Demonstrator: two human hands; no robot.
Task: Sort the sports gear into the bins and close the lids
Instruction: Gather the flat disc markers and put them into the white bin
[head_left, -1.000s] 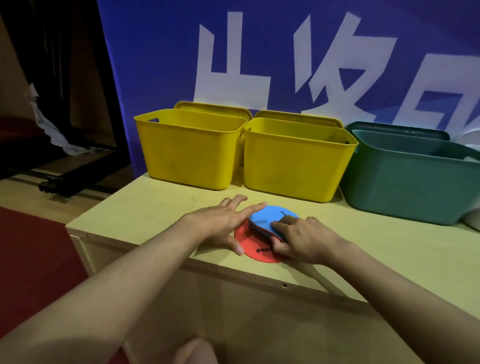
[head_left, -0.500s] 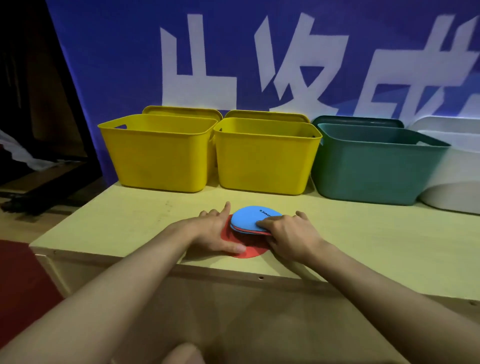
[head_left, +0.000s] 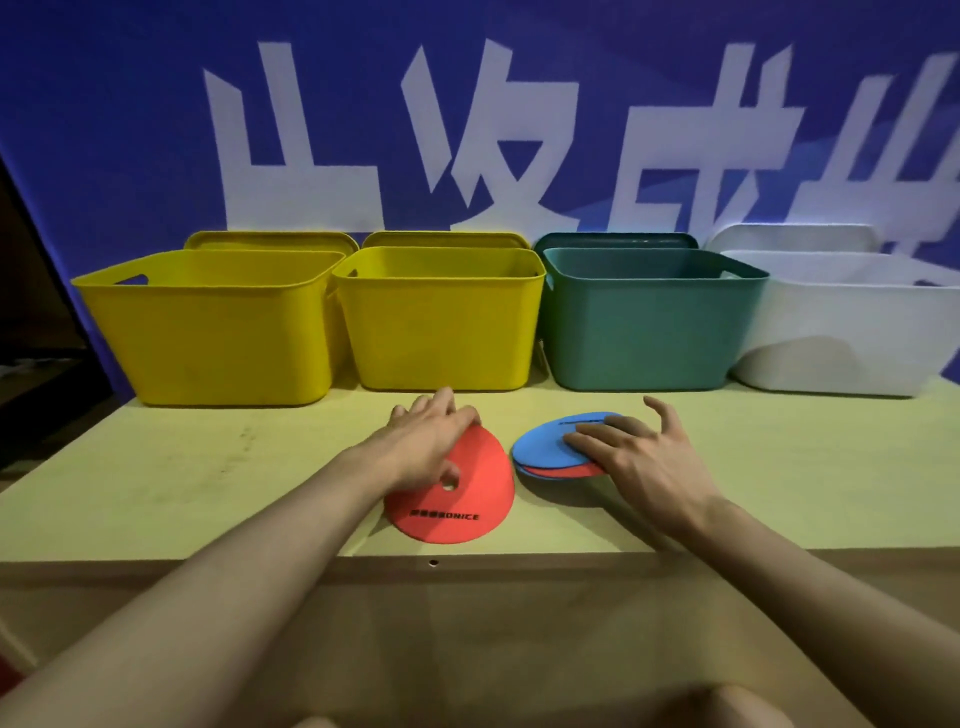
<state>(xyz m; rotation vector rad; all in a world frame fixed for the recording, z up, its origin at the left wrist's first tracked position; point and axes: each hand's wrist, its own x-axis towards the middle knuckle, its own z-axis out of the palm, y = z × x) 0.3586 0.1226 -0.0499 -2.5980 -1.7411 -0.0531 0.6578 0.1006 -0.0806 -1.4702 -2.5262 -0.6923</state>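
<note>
**Red disc split off from the stack**

Now apart from the pile: one red disc (head_left: 451, 493), flat on the worktop (head_left: 208, 467) near the front edge, just left of a small stack with a blue disc (head_left: 550, 441) on top and a red rim showing beneath. Half a second ago all one heap under both hands. Left hand (head_left: 428, 441) lying on the red disc's far-left part, fingers curled over its far rim, thumb near the centre hole. Right hand (head_left: 639, 457) spread flat, fingers straight, pressing the blue top disc down, gripping nothing. Probably colour-sorting begun, nothing yet binned. Beyond, along the far side, left to right: two yellow bins (head_left: 208, 332), a green bin (head_left: 644, 327), a white bin (head_left: 841, 332), all open, lids (head_left: 270, 240) propped upright behind them against the blue banner (head_left: 130, 130).
</note>
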